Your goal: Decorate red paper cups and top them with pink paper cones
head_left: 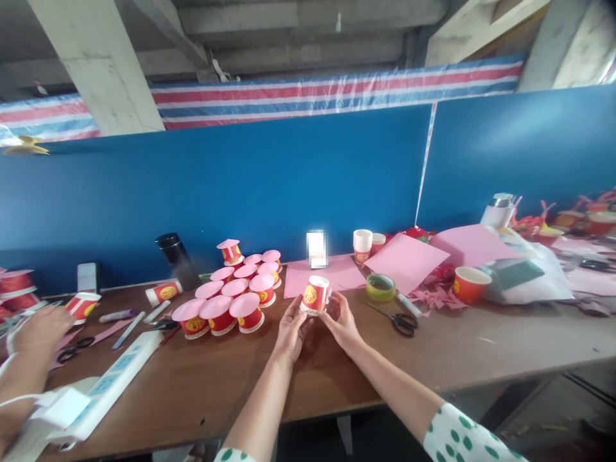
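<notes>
Between my two hands is a small red paper cup [315, 295] with a gold emblem and a white band, its wider rim facing down. My left hand [291, 328] grips its lower left side, fingers curled round it. On the other side, the thumb and fingers of my right hand [342, 319] close on the cup near its rim. Just behind it lies a pink paper sheet [346, 273]. To the left stand several upturned red cups topped with pink paper discs [247, 305]. Black scissors [404, 324] and a roll of yellow-green tape [380, 287] rest to the right.
At far left a co-worker's hand [43, 327] is beside another cup [83, 308]. A white power strip [113, 388] lies on the brown table [202, 391]. A black bottle [178, 260] stands against the blue partition [269, 186]. Right of me are an orange cup [470, 284] and pink sheets [409, 260].
</notes>
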The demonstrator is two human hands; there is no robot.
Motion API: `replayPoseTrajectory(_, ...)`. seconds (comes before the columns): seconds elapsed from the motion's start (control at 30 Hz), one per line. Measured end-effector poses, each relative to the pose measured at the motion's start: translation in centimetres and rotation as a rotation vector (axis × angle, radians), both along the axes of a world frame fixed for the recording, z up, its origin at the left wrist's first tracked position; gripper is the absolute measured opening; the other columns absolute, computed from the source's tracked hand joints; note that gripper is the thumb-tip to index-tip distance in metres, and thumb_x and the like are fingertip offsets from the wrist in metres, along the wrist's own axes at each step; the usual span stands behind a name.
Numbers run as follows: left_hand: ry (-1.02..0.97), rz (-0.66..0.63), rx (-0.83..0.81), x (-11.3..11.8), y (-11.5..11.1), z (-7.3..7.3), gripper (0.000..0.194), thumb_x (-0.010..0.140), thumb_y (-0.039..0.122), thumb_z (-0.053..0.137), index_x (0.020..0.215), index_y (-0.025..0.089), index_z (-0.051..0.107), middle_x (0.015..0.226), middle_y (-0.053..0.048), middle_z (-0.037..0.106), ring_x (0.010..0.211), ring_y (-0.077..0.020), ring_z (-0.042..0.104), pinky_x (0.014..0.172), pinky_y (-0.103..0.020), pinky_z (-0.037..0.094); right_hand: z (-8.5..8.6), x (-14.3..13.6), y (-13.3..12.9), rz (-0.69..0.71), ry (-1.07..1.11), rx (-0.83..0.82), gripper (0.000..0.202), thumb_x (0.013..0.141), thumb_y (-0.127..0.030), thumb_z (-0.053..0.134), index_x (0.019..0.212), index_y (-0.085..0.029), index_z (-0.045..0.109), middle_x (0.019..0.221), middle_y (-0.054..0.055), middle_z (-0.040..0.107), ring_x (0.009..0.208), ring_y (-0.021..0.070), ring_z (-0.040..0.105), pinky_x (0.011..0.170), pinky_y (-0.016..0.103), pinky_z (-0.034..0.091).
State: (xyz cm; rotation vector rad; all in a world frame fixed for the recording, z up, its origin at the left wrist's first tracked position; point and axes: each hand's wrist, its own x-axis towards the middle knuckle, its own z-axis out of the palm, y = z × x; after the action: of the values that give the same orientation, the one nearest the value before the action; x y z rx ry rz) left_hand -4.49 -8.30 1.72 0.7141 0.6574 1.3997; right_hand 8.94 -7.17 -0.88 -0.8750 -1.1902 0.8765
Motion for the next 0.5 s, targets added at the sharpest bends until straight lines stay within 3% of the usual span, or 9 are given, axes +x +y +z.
replayPoseTrajectory(0.07,0.068,0.031,0.029,0.3,0.1,-0.2,0.058,0.063,0.018,0.072,0.118,0.023,0.053,0.094,-0.003,0.066,0.079,-0.0125,0.063,0.066,-0.021,0.05,-0.4,0.2,0.4,-0.027,0.06,-0.029,0.056,0.07,-0.036,0.066,0.116,-0.02,0.039,0.111,0.011,0.054,0.094,0.0204,0.06,0.082,0.037,0.05)
replayPoseTrajectory(0.2,0.233,0.07,0.131,0.5,0.3,-0.6,0.064,0.067,0.024,0.07,0.126,0.019,0.045,0.086,-0.004,0.066,0.079,-0.015,0.063,0.07,-0.025,0.05,0.0,0.3,0.1,0.046,0.057,0.022,0.042,0.072,-0.032,0.066,0.106,-0.02,0.044,0.105,0.009,0.057,0.096,0.0206,0.059,0.086,0.038,0.048)
replayPoseTrajectory(0.33,0.627,0.258,0.347,0.8,-0.1,-0.9,0.069,0.072,0.026,0.064,0.133,0.017,0.035,0.085,-0.006,0.067,0.078,-0.0184,0.063,0.072,-0.03,0.049,0.6,0.3,-0.6,0.111,0.014,0.041,0.04,0.075,-0.032,0.065,0.108,-0.021,0.046,0.11,0.009,0.057,0.104,0.0219,0.055,0.089,0.037,0.047)
replayPoseTrajectory(0.5,1.073,0.452,0.564,1.6,-1.1,-1.0,0.066,0.08,0.026,0.053,0.139,0.019,0.023,0.087,-0.006,0.067,0.077,-0.0192,0.064,0.071,-0.031,0.049,0.9,0.3,-0.7,0.201,0.07,0.057,0.044,0.075,-0.033,0.066,0.112,-0.022,0.045,0.111,0.008,0.058,0.101,0.0215,0.057,0.085,0.035,0.048)
